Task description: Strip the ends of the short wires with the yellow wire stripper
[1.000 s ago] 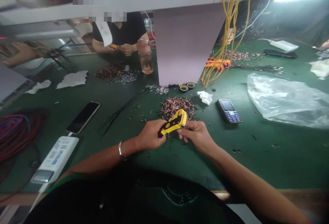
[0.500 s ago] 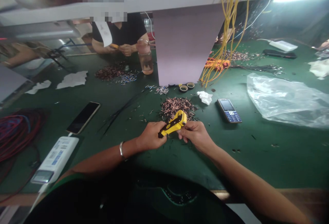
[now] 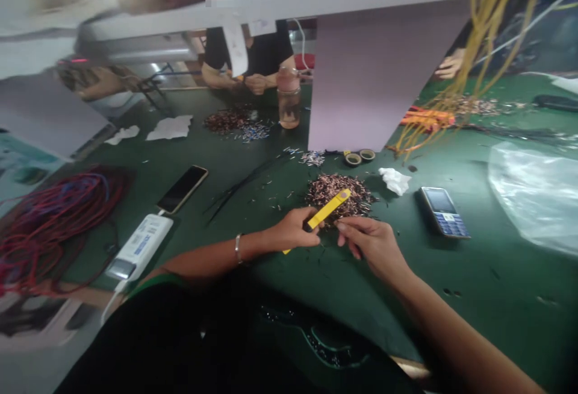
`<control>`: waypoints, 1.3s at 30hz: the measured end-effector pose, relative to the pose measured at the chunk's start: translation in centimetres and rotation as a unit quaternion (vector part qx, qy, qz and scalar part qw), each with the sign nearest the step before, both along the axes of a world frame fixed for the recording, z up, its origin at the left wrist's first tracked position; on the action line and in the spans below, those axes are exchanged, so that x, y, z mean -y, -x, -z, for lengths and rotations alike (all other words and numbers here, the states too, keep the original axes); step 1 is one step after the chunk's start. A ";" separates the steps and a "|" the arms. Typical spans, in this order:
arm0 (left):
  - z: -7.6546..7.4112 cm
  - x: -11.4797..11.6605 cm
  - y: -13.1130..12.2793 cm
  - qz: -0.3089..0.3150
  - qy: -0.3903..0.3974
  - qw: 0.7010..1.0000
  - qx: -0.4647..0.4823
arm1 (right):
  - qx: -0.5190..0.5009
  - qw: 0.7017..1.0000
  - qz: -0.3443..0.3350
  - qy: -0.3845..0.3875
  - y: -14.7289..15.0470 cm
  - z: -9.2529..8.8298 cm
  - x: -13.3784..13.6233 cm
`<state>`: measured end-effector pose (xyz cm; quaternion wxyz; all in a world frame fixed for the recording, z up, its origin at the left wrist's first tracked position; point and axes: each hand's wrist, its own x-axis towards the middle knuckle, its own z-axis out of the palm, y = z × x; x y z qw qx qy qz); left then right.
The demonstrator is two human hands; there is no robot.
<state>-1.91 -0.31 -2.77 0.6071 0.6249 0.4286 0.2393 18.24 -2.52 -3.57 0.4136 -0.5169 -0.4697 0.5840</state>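
At the front of the green mat point(image 3: 519, 322), what does the left hand point(image 3: 291, 230) hold?

It is closed around a yellow tool point(image 3: 332, 208). The tool shows edge-on and slants upward, its far end over a heap of wire pieces point(image 3: 338, 194).

State of the right hand point(image 3: 372, 243)?

Half open, fingers curved, fingertips just beside the tool. This view cannot confirm whether they pinch a small piece.

Status of the material?

The heap remains large, with copper-coloured ends showing. Short dark pieces lie loose on the mat around both hands. Across the mat, a second heap point(image 3: 226, 121) and some blue-tipped pieces point(image 3: 255, 133) lie before a co-worker point(image 3: 257, 59), whose hands point(image 3: 256, 84) meet near a bottle point(image 3: 289, 102).

Other items near the hands?

Left side: a smartphone point(image 3: 183, 189), a white power bank point(image 3: 139, 246) and a coil of red wire point(image 3: 54, 225). Right side: a tissue point(image 3: 394, 180), a keypad phone point(image 3: 445, 213) and a plastic bag point(image 3: 537, 195). Beyond the heap: two tape rolls point(image 3: 359, 156).
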 end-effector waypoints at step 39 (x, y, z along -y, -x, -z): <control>-0.4 1.4 -0.4 0.010 0.211 0.942 0.259 | -0.018 0.990 0.106 -0.089 -0.1 1.5 -1.6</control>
